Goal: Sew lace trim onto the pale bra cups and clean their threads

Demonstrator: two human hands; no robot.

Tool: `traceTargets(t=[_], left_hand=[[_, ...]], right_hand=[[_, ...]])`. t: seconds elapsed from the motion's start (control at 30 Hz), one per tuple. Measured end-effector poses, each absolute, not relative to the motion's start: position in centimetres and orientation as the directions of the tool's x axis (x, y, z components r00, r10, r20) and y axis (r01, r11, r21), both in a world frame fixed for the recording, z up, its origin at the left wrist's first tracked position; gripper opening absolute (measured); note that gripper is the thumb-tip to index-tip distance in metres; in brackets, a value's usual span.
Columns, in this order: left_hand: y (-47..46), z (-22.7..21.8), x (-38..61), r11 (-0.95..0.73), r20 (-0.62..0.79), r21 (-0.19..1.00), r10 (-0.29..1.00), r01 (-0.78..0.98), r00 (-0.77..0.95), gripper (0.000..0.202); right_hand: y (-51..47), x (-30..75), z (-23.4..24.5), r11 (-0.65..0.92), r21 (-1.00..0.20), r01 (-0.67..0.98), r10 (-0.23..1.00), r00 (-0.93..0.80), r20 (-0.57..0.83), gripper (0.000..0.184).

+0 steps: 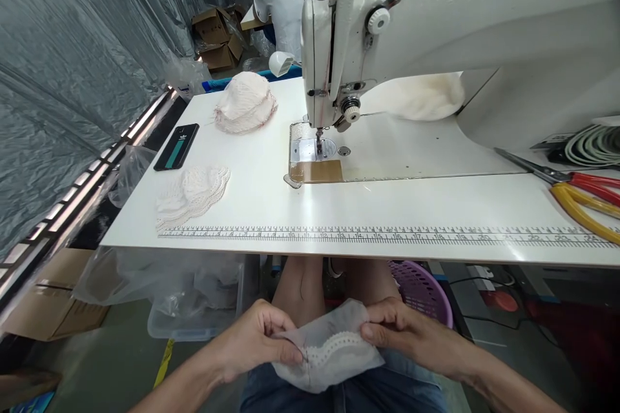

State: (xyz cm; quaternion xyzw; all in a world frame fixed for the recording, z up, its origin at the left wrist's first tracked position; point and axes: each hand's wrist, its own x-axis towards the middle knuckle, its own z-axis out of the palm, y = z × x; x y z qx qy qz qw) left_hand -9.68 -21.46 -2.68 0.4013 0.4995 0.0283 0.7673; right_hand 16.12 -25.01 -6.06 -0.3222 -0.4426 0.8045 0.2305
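Observation:
A small piece of sheer white fabric with a scalloped lace band (334,350) is stretched between my two hands above my lap. My left hand (264,339) pinches its left edge between thumb and fingers. On the other side my right hand (402,332) grips the upper right edge the same way. The fabric hangs below the front edge of the sewing table (378,206). Beyond it stands a white sewing machine (334,45), its presser foot (319,142) over the metal needle plate, with no fabric visible under it.
Lace pieces (194,197) and a stack of pale fabric (245,103) lie left on the table, near a phone (177,147). Red and yellow scissors (576,187) lie right. Below are a purple basket (426,290) and a plastic bin (194,322). A person (288,3) sits beyond.

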Motion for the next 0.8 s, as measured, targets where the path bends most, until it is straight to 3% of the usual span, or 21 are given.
traceTargets(t=[0.3, 0.53, 0.8], left_hand=[[-21.4, -2.4, -9.4, 0.701, -0.731, 0.64, 0.429, 0.315, 0.531, 0.029], [-21.7, -3.1, -9.9, 0.648, -0.735, 0.667, 0.496, 0.367, 0.461, 0.028], [-21.9, -3.0, -9.8, 0.682, -0.757, 0.638, 0.474, 0.357, 0.449, 0.027]], right_hand=[[-25.1, 15.7, -6.6, -0.533, -0.845, -0.038, 0.652, -0.656, -0.381, 0.027], [-25.0, 14.9, -6.3, -0.571, -0.814, -0.107, 0.683, -0.611, -0.399, 0.033], [-24.8, 14.8, -5.9, -0.553, -0.823, -0.129, 0.678, -0.645, -0.354, 0.036]])
